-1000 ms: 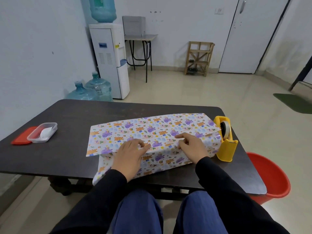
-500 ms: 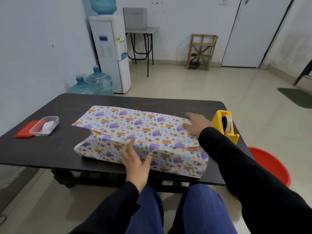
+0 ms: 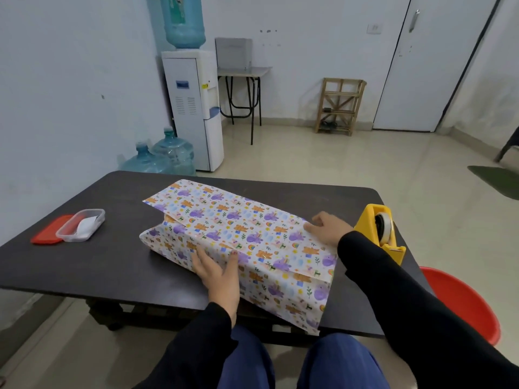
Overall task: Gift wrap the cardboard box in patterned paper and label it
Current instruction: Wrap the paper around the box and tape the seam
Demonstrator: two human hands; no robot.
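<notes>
A dark table (image 3: 112, 262) stands in a bare, pale room, with a water cooler (image 3: 193, 108) against the far wall. The landmark here is the parcel in the middle of the table. It is a sheet of patterned paper (image 3: 238, 228) folded over what I take to be the cardboard box, which is hidden underneath.

The left hand (image 3: 222, 276) lies flat on the parcel's near side, fingers straight and thumb spread, and presses the paper down. The right hand (image 3: 328, 228) rests on the parcel's far right corner. Its fingers are loosely laid on the top sheet and pinch nothing.

A yellow tape dispenser (image 3: 379, 234) stands just beside the parcel's right end. Well to the parcel's left are a clear tub (image 3: 81, 224) holding something white and a red lid (image 3: 49, 233), touching each other. A red bucket (image 3: 460, 301) sits on the floor beyond the parcel's right end.

No tape shows on the paper, and both ends of the wrap gape open. That points to the early wrapping stage, with labelling yet to come.

- **Overlap:** It seems to be held only by the two palms, so lifting the right hand for tape could let the top flap spring up and loosen the wrap.
- **Near right corner:** The paper hangs past the table edge, so a push from the left hand might drag the parcel off or crumple that corner.
- **Angle:** The parcel lies askew, so folding the ends now would probably give uneven flaps.
- **Dispenser:** It stands near the table's edge, and a careless reach could knock it toward the bucket.
</notes>
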